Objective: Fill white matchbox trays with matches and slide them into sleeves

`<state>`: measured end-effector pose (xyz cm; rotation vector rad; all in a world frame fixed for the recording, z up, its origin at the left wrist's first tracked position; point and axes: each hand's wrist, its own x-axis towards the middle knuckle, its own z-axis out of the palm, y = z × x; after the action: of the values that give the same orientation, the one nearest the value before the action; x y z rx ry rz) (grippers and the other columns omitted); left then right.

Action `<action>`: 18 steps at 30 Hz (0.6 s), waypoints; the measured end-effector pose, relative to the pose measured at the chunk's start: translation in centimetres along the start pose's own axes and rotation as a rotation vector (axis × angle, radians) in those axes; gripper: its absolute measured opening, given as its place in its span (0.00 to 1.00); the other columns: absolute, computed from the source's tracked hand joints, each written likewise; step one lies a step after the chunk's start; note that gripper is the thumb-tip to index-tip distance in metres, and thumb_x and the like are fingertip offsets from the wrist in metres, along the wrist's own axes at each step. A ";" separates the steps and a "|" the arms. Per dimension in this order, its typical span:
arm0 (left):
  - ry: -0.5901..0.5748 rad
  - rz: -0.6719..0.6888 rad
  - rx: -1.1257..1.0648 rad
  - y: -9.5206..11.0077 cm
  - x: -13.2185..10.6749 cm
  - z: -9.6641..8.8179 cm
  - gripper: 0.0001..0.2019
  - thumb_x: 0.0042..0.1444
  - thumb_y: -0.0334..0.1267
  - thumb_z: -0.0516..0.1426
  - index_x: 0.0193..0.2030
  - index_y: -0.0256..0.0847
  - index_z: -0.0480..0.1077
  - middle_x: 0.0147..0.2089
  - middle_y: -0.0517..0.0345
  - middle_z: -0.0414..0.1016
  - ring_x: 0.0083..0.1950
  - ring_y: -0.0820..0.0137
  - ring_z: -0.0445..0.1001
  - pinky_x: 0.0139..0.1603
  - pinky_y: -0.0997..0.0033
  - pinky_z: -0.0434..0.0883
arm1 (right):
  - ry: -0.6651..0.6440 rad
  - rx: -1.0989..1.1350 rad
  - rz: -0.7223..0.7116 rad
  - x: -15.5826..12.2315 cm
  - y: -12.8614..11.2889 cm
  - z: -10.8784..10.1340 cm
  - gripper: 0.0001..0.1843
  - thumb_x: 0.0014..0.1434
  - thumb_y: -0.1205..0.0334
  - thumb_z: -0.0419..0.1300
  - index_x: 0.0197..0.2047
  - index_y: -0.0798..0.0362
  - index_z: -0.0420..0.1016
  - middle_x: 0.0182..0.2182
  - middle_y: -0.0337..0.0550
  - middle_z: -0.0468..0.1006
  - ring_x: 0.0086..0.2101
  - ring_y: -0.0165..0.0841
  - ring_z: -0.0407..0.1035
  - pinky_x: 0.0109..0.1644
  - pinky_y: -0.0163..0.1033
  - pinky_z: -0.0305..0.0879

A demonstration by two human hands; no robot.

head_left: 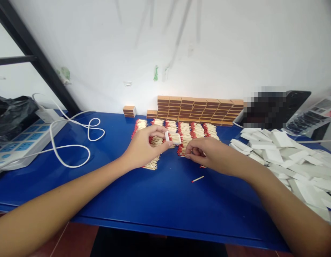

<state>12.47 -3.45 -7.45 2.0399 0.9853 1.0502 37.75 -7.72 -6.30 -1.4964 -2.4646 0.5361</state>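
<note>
My left hand (pixel 144 148) pinches a small white matchbox tray (pixel 167 136) between thumb and fingers, with some matches lying inside it. Close by on the right, my right hand (pixel 213 153) has its fingertips curled together at the front of the rows of red-tipped matches (pixel 184 132). Whatever sits between those fingertips is too small or hidden to make out. Both hands cover parts of the match rows. A single loose match (pixel 198 179) lies on the blue table (pixel 154 200) in front of my right hand.
Brown matchboxes (pixel 200 109) are stacked along the wall, with a small separate stack (pixel 129 111) to their left. White empty trays (pixel 283 153) pile up at right, near a dark phone (pixel 296 103). A power strip (pixel 26 142) and a looping white cable (pixel 71 146) occupy the left.
</note>
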 end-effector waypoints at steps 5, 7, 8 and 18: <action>-0.013 0.005 0.044 0.0 0.0 -0.1 0.17 0.56 0.46 0.69 0.48 0.43 0.75 0.43 0.57 0.86 0.43 0.63 0.83 0.45 0.64 0.74 | 0.001 0.032 0.021 0.1 -0.1 -0.2 0.10 0.69 0.56 0.58 0.38 0.49 0.77 0.26 0.37 0.76 0.25 0.31 0.66 0.29 0.37 0.57; -0.016 0.025 0.064 -0.1 0.0 -0.1 0.17 0.56 0.46 0.69 0.48 0.43 0.76 0.43 0.56 0.86 0.44 0.63 0.83 0.45 0.64 0.74 | 0.010 0.049 0.022 0.0 -0.2 -0.4 0.10 0.69 0.56 0.58 0.38 0.49 0.77 0.25 0.36 0.75 0.25 0.31 0.67 0.29 0.37 0.58; -0.020 0.038 0.080 -0.1 0.0 -0.2 0.16 0.56 0.45 0.69 0.48 0.43 0.76 0.43 0.56 0.86 0.45 0.63 0.83 0.45 0.64 0.75 | 0.027 0.052 0.017 -0.1 -0.3 -0.6 0.10 0.69 0.57 0.58 0.38 0.49 0.77 0.25 0.36 0.75 0.25 0.31 0.67 0.29 0.37 0.58; -0.145 0.028 -0.049 0.6 -1.0 0.6 0.17 0.58 0.43 0.67 0.52 0.41 0.75 0.46 0.55 0.84 0.47 0.63 0.83 0.53 0.63 0.76 | 0.363 0.083 -0.080 -0.1 -1.6 -0.7 0.08 0.68 0.58 0.61 0.38 0.50 0.77 0.24 0.36 0.73 0.25 0.30 0.63 0.29 0.36 0.57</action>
<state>12.77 -4.72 -7.64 2.0628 0.8509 0.9177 36.76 -8.38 -4.95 -1.3224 -2.1829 0.3145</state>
